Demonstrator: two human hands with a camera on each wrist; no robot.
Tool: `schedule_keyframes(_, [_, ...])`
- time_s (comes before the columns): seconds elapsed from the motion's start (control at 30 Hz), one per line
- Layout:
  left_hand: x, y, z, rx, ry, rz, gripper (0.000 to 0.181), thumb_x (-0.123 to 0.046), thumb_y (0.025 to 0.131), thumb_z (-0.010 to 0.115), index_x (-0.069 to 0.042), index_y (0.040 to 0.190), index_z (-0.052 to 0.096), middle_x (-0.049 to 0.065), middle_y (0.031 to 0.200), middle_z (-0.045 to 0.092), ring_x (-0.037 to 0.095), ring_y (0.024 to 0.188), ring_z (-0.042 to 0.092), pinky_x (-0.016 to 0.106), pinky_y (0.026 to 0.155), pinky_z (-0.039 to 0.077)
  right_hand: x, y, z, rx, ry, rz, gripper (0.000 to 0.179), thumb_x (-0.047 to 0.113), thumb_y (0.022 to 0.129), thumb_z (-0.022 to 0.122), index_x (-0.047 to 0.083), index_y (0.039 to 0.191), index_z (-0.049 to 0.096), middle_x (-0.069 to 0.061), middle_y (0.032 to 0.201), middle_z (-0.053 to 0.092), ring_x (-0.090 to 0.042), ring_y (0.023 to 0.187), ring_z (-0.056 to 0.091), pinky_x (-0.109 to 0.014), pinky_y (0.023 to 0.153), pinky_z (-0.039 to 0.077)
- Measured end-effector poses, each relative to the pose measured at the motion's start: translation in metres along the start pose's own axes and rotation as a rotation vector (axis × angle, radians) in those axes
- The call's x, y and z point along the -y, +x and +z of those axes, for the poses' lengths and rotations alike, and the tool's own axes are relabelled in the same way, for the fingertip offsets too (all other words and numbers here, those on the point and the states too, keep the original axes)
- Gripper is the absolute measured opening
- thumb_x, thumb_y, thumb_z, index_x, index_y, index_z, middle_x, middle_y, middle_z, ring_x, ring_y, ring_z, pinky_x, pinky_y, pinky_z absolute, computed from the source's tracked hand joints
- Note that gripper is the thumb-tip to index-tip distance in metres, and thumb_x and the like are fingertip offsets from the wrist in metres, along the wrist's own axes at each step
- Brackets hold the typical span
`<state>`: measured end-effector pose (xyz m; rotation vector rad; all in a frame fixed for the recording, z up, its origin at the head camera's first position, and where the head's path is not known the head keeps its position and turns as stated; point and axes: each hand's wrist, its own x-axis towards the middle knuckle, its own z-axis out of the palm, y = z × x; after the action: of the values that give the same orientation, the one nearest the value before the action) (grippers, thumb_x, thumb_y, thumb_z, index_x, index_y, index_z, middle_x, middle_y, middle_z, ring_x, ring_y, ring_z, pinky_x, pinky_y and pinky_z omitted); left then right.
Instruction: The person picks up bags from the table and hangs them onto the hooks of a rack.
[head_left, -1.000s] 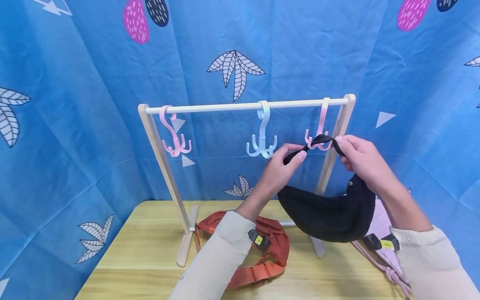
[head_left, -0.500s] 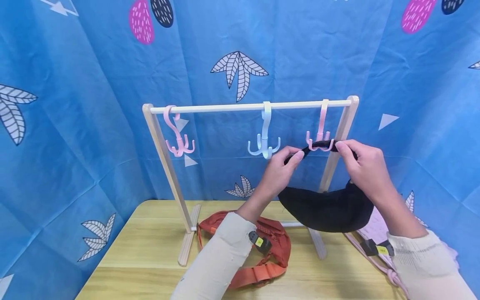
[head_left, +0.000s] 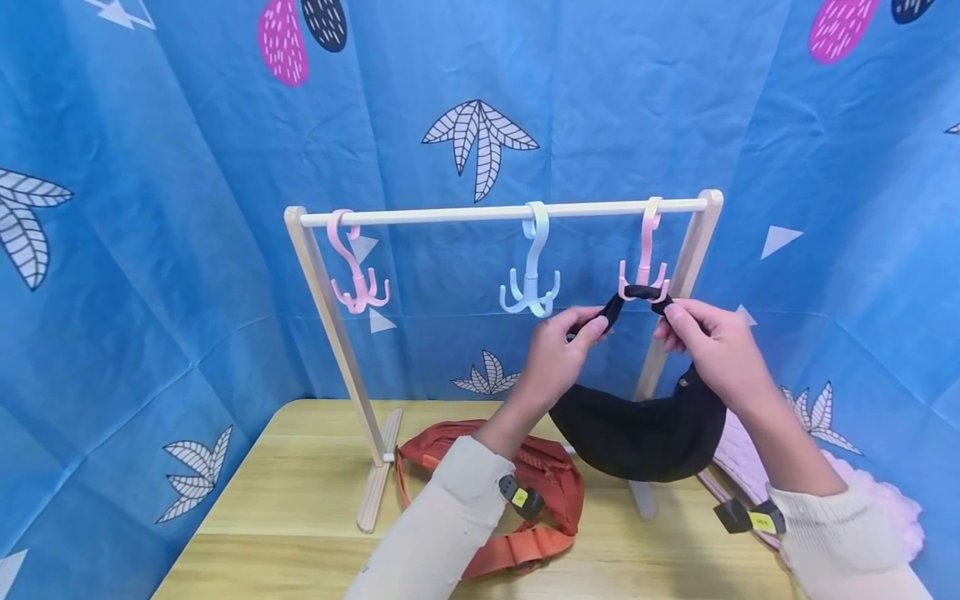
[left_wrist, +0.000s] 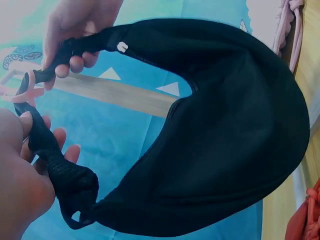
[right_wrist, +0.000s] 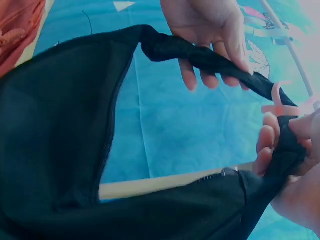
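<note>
A black crescent-shaped shoulder bag [head_left: 637, 437] with a zipper hangs below both hands. Its strap [head_left: 642, 292] passes over the prongs of the right-hand pink hook hanger [head_left: 645, 246]. To the left of those prongs, my left hand [head_left: 553, 354] pinches the strap between thumb and fingers. My right hand [head_left: 720, 354] grips the strap on the other side, close to the hook. In the left wrist view, the bag's body [left_wrist: 225, 120] hangs in a wide curve under the twisted strap. The zipper pull [right_wrist: 230, 171] shows in the right wrist view.
A wooden rack [head_left: 431, 217] carries the hangers, including a light blue one [head_left: 531, 283] and another pink one [head_left: 360, 287]. On the wooden table [head_left: 247, 500] lies a rust-red bag [head_left: 562, 492]. A pale pink bag [head_left: 742, 446] lies behind the right forearm.
The strap has settled lower among the right pink hanger's prongs, and that hanger has turned. My right hand has shifted slightly down, while my left keeps its hold nearby.
</note>
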<state>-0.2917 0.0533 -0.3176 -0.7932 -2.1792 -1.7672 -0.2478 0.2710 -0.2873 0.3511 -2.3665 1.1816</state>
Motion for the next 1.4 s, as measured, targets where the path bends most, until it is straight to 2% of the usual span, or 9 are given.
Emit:
schedule_keyframes(0.1, [0.003, -0.002, 0.000, -0.013, -0.005, 0.004, 0.033, -0.025, 0.103, 0.066, -0.014, 0.133, 0.071, 0.006, 0.113, 0.079, 0.004, 0.094, 0.073, 0.021, 0.093, 0.058, -0.002, -0.004, 0.004, -0.013, 0.001, 0.015, 0.035, 0.032, 0.110, 0.050, 0.005, 0.124, 0.067, 0.012, 0.090, 0.072, 0.001, 0.083, 0.067, -0.009, 0.078, 0.053])
schedule_keyframes(0.17, [0.005, -0.003, -0.001, -0.019, -0.007, -0.001, 0.034, -0.026, 0.102, 0.067, -0.016, 0.134, 0.071, 0.006, 0.113, 0.079, 0.003, 0.091, 0.074, 0.020, 0.085, 0.057, -0.004, -0.007, 0.005, -0.028, 0.000, 0.033, 0.037, 0.034, 0.110, 0.050, 0.007, 0.131, 0.063, 0.016, 0.092, 0.072, 0.004, 0.085, 0.068, -0.007, 0.080, 0.052])
schedule_keyframes(0.3, [0.010, -0.008, -0.004, -0.035, -0.045, -0.014, 0.035, -0.028, 0.101, 0.068, -0.020, 0.134, 0.071, 0.006, 0.114, 0.080, 0.011, 0.094, 0.077, 0.022, 0.062, 0.044, -0.006, -0.014, 0.010, -0.079, -0.037, 0.041, 0.037, 0.037, 0.108, 0.053, 0.008, 0.128, 0.066, 0.003, 0.099, 0.078, 0.010, 0.089, 0.065, -0.006, 0.083, 0.048])
schedule_keyframes(0.4, [0.012, -0.012, -0.007, -0.050, -0.070, -0.018, 0.034, -0.029, 0.100, 0.070, -0.021, 0.133, 0.072, 0.007, 0.110, 0.081, 0.018, 0.092, 0.077, 0.025, 0.054, 0.035, -0.004, -0.019, 0.015, -0.137, -0.101, 0.019, 0.038, 0.038, 0.107, 0.056, 0.009, 0.127, 0.070, -0.012, 0.109, 0.079, 0.018, 0.092, 0.058, -0.002, 0.083, 0.043])
schedule_keyframes(0.57, [0.017, -0.018, -0.011, -0.079, -0.061, -0.029, 0.033, -0.030, 0.099, 0.071, -0.023, 0.131, 0.073, 0.006, 0.102, 0.081, 0.009, 0.085, 0.073, 0.022, 0.059, 0.045, -0.003, -0.026, 0.020, -0.246, -0.169, -0.058, 0.034, 0.027, 0.103, 0.066, 0.005, 0.129, 0.072, -0.019, 0.115, 0.074, 0.022, 0.093, 0.046, 0.005, 0.082, 0.037])
schedule_keyframes(0.7, [0.019, -0.022, -0.013, -0.101, -0.046, -0.029, 0.033, -0.031, 0.099, 0.071, -0.024, 0.131, 0.073, 0.005, 0.100, 0.081, 0.008, 0.088, 0.073, 0.022, 0.069, 0.055, -0.002, -0.029, 0.024, -0.283, -0.182, -0.087, 0.033, 0.021, 0.100, 0.070, 0.003, 0.128, 0.072, -0.019, 0.111, 0.072, 0.023, 0.092, 0.045, 0.007, 0.082, 0.036])
schedule_keyframes(0.9, [0.022, -0.025, -0.015, -0.138, -0.054, -0.058, 0.035, -0.034, 0.098, 0.073, -0.025, 0.131, 0.074, 0.001, 0.124, 0.078, 0.015, 0.106, 0.076, 0.028, 0.090, 0.062, -0.002, -0.033, 0.027, -0.290, -0.177, -0.086, 0.033, 0.020, 0.100, 0.070, 0.003, 0.128, 0.072, -0.019, 0.110, 0.073, 0.023, 0.091, 0.046, 0.007, 0.079, 0.038])
schedule_keyframes(1.17, [0.028, -0.032, -0.018, -0.176, -0.001, -0.102, 0.034, -0.040, 0.095, 0.076, -0.022, 0.123, 0.078, 0.001, 0.120, 0.078, 0.020, 0.101, 0.073, 0.027, 0.084, 0.061, -0.005, -0.037, 0.029, -0.301, -0.165, -0.085, 0.033, 0.019, 0.099, 0.071, 0.003, 0.128, 0.072, -0.019, 0.110, 0.074, 0.025, 0.090, 0.047, 0.007, 0.079, 0.038])
schedule_keyframes(1.4, [0.032, -0.034, -0.021, -0.184, 0.012, -0.065, 0.032, -0.041, 0.096, 0.074, -0.025, 0.123, 0.078, -0.005, 0.122, 0.078, 0.014, 0.108, 0.072, 0.027, 0.087, 0.061, -0.006, -0.040, 0.028, -0.315, -0.159, -0.076, 0.033, 0.019, 0.100, 0.070, 0.003, 0.129, 0.072, -0.019, 0.109, 0.075, 0.025, 0.089, 0.048, 0.006, 0.079, 0.039])
